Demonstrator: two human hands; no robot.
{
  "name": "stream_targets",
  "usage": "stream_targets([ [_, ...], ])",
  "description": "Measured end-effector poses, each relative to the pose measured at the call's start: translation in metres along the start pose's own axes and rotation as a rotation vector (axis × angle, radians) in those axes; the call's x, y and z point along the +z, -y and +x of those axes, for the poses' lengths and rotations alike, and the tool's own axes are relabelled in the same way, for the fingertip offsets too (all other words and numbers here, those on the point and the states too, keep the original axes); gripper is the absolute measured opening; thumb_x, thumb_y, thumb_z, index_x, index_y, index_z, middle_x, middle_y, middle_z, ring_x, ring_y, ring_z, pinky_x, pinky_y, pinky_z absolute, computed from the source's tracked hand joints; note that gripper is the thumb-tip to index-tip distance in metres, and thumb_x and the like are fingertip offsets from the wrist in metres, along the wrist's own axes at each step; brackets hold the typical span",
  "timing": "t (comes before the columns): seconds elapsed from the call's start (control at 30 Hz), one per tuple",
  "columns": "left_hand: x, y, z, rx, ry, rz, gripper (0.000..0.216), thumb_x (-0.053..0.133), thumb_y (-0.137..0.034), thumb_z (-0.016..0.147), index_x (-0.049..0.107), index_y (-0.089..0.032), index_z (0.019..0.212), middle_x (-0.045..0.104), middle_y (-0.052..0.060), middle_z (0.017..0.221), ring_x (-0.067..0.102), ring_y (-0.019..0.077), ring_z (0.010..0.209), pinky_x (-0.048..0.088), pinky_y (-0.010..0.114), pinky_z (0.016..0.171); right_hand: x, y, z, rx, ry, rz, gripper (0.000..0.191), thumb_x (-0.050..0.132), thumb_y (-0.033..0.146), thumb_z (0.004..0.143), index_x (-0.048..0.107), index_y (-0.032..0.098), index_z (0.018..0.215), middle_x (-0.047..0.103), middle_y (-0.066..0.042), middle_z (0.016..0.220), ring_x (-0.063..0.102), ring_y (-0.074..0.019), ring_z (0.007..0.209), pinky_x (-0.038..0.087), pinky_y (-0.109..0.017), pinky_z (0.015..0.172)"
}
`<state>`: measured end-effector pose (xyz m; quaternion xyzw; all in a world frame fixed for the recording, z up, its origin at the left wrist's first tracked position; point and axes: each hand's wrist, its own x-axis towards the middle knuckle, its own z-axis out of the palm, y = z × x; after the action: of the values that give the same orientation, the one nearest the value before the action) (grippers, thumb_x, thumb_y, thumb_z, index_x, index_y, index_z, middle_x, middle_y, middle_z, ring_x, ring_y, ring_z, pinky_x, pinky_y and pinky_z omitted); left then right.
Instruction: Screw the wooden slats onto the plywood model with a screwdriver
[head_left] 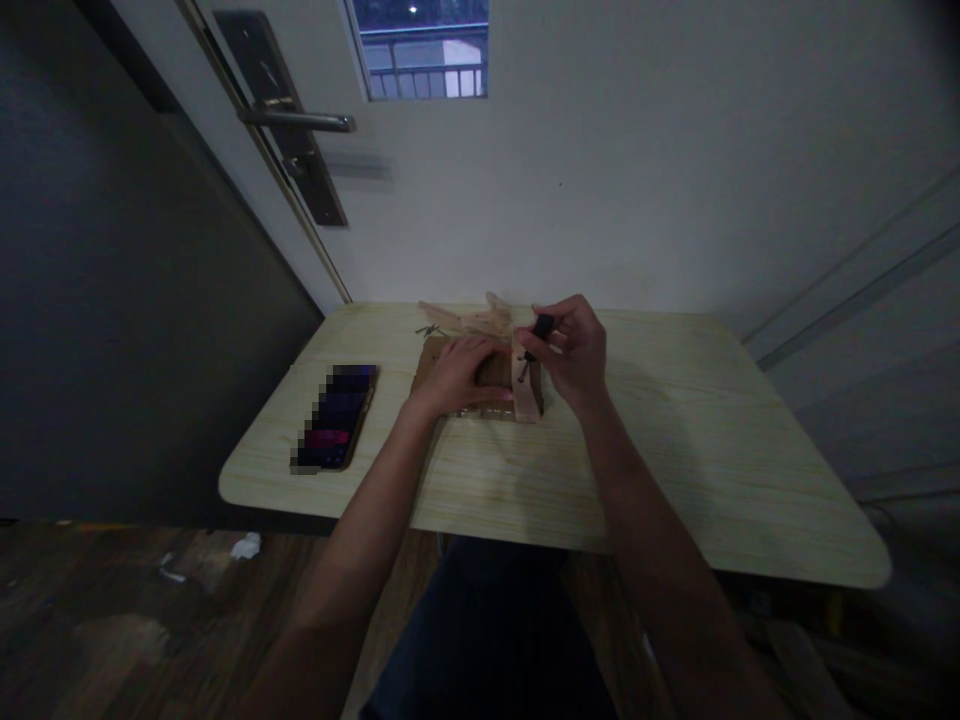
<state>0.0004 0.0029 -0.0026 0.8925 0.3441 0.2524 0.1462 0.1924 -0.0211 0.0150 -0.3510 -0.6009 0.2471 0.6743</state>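
Note:
On the table, a flat brown board [491, 372] lies under my left hand [459, 375], whose thumb and fingers are spread and press it down. Along the board's right side runs a pale strip [527, 402]. My right hand [574, 350] is closed around a short black-handled screwdriver [541, 328], tilted with its tip down at the strip. A small dark screw [523, 373] appears below the tip; whether the two touch is hard to tell. Just behind the board are several loose screws or nails [430, 330] and thin pale brown pieces [476, 318].
A phone [335, 415] lies on the light wood-grain table [675, 440], left of the board. The table's far edge meets a white door [600, 180] with a metal handle [300, 120]. White scraps [246, 546] lie on the floor at the lower left.

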Motion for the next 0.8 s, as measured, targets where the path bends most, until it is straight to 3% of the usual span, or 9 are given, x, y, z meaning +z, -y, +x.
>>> stream_targets([
  [0.1,0.002,0.003,0.0,0.014,-0.011,0.008,0.065,0.078,-0.063,0.075,0.061,-0.024,0.125,0.066,0.012,0.128,0.059,0.0345,0.122,0.044,0.053,0.103,0.002,0.0,-0.002,-0.047,-0.055,-0.086,0.039,0.082,0.05,0.073,0.058,0.027,0.092,0.054,0.007,0.073,0.053,-0.0089,0.061,0.046,-0.021,0.051],
  [0.27,0.004,0.004,0.001,0.008,-0.019,0.016,0.069,0.081,-0.061,0.073,0.061,-0.023,0.127,0.066,0.013,0.128,0.059,0.0356,0.123,0.043,0.055,0.106,0.002,0.006,-0.004,-0.151,0.033,-0.198,0.029,0.071,0.054,0.085,0.068,0.028,0.098,0.065,0.0,0.091,0.06,-0.0137,0.075,0.044,-0.024,0.051],
  [0.47,0.001,0.001,0.001,0.016,-0.002,0.002,0.064,0.079,-0.061,0.076,0.061,-0.023,0.125,0.066,0.012,0.128,0.059,0.0348,0.123,0.042,0.054,0.105,0.001,0.012,-0.004,-0.144,0.142,-0.129,0.038,0.042,0.052,0.102,0.066,0.026,0.115,0.071,-0.003,0.095,0.067,-0.0161,0.084,0.055,-0.034,0.076],
  [0.63,0.001,0.001,0.0,0.019,-0.019,0.002,0.065,0.08,-0.06,0.076,0.06,-0.025,0.127,0.065,0.011,0.132,0.058,0.0346,0.126,0.042,0.053,0.106,0.0,0.01,-0.003,-0.033,0.182,-0.035,0.034,0.054,0.052,0.097,0.066,0.026,0.115,0.073,-0.002,0.097,0.068,-0.0128,0.073,0.057,-0.03,0.07],
  [0.8,0.0,0.001,0.0,0.015,-0.005,-0.004,0.066,0.08,-0.061,0.075,0.061,-0.023,0.126,0.066,0.012,0.132,0.058,0.0354,0.125,0.041,0.053,0.107,-0.001,0.01,-0.001,-0.022,0.04,-0.098,0.023,0.076,0.043,0.081,0.073,0.026,0.096,0.072,0.002,0.085,0.057,-0.0086,0.057,0.049,-0.023,0.053],
])
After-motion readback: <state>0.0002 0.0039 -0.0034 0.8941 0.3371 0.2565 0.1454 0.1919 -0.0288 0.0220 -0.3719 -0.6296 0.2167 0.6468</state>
